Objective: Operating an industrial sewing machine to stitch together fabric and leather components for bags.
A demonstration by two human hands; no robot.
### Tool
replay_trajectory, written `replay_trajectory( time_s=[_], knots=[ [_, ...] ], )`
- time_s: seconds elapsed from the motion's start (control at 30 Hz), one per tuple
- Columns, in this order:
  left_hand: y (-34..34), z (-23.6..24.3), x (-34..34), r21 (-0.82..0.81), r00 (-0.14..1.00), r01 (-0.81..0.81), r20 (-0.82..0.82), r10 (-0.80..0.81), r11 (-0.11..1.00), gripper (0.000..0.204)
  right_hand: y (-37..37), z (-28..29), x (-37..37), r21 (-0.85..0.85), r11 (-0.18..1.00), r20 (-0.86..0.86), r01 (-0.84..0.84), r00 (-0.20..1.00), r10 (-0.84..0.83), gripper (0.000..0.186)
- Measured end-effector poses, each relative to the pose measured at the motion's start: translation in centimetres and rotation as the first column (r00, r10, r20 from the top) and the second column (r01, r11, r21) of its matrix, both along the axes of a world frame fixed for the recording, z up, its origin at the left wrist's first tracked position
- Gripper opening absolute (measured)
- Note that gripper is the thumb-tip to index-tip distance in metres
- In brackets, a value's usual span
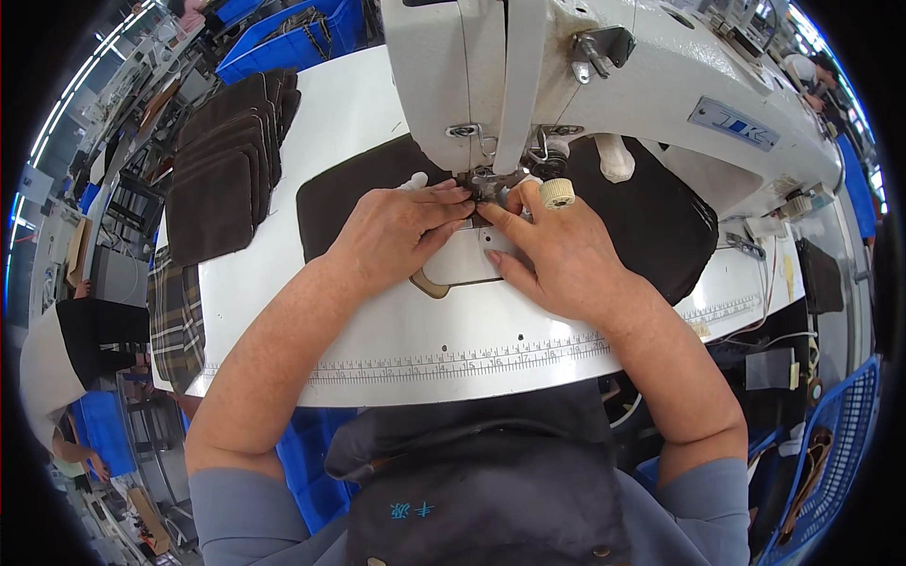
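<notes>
A dark brown fabric piece (344, 203) lies across the white sewing machine bed, passing under the needle and presser foot (486, 184). My left hand (396, 231) comes at it from the left, thumb and fingertips closed together on its edge beside the foot. From the right, my right hand (571, 255) reaches in with its forefinger at the foot and its thumb apart on the metal needle plate (472, 255). The fabric right at the needle is mostly hidden by fingertips. Another dark fabric stretch (651, 212) spreads right of my right hand.
A stack of dark brown fabric panels (222, 179) sits at the left, with plaid cloth (176, 316) at the table edge. The white machine head (453, 85) stands close above my hands. A printed ruler (453, 366) runs along the front. Blue bins (293, 42) are beyond.
</notes>
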State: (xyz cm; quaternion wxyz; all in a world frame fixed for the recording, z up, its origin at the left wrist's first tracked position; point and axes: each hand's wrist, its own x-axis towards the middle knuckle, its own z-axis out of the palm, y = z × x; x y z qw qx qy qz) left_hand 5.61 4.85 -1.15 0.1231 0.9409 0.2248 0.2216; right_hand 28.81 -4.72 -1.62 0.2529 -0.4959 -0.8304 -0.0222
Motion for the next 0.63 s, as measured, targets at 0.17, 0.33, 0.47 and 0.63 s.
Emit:
replay_trajectory(
  time_s=[0.17, 0.33, 0.47, 0.63],
  knots=[
    [-2.8, 0.6, 1.5, 0.125, 0.980, -0.134, -0.132, 0.150, 0.983, 0.029, 0.0, -0.1, 0.1, -0.003, 1.000, 0.002, 0.012, 1.000, -0.012, 0.042],
    [-4.4, 1.0, 2.5, 0.205, 0.934, -0.209, -0.249, 0.258, 0.956, 0.036, -0.1, -0.2, 0.3, -0.026, 1.000, 0.045, 0.009, 0.999, -0.008, 0.045],
    [-4.6, -0.4, 2.1, 0.223, 0.954, -0.230, -0.141, 0.265, 0.947, 0.037, -0.2, -0.2, 0.1, 0.031, 1.000, -0.020, 0.003, 1.000, -0.002, 0.039],
    [-4.6, -1.3, 2.2, 0.176, 0.945, -0.303, -0.069, 0.319, 0.937, 0.042, -0.2, -0.4, 0.1, 0.019, 1.000, -0.012, 0.011, 1.000, -0.010, 0.041]
  ],
)
